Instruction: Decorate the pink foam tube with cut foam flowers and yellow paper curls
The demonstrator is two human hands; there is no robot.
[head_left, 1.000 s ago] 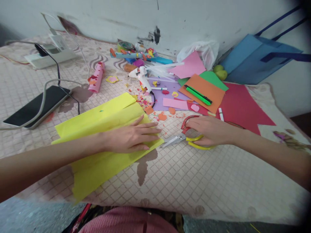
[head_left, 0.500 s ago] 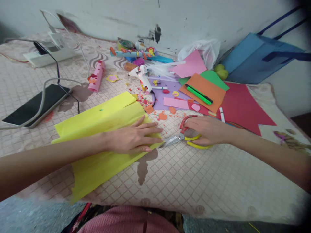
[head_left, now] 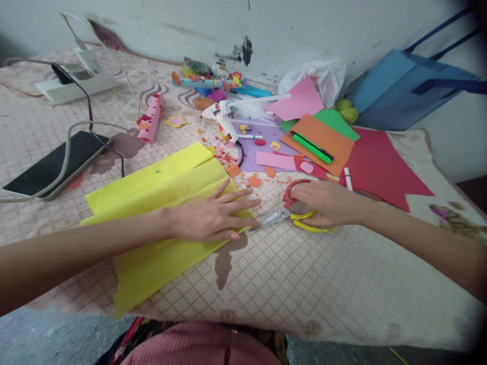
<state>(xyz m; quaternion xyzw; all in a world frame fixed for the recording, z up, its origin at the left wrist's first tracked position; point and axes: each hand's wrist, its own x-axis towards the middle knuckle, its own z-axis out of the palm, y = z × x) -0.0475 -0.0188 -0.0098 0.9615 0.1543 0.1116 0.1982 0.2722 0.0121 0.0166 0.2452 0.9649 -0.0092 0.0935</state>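
Note:
Folded yellow paper (head_left: 152, 187) lies across the patterned tablecloth in front of me. Flat on its right part rests my left hand (head_left: 213, 215), fingers spread, the fingertips reaching just past the paper's right edge. My right hand (head_left: 323, 202) grips a pair of scissors (head_left: 281, 214) with one red and one yellow handle loop. The blades lie low over the cloth and point left, and their tips meet the left fingertips and the paper's edge. Whether the tips touch the paper is hidden by the fingers.
Beyond the hands are a white glue gun (head_left: 222, 119), paper scraps, a purple sheet (head_left: 253, 157), an orange sheet (head_left: 319, 137) with a green pen (head_left: 311, 147), and red paper (head_left: 380, 167). A black phone (head_left: 57, 162) and power strip (head_left: 76, 83) sit left; a blue bag (head_left: 403, 91) stands right.
My left hand has slid slightly to the right over the yellow paper, its fingers now overlapping the scissor tips. The right hand and scissors have barely moved.

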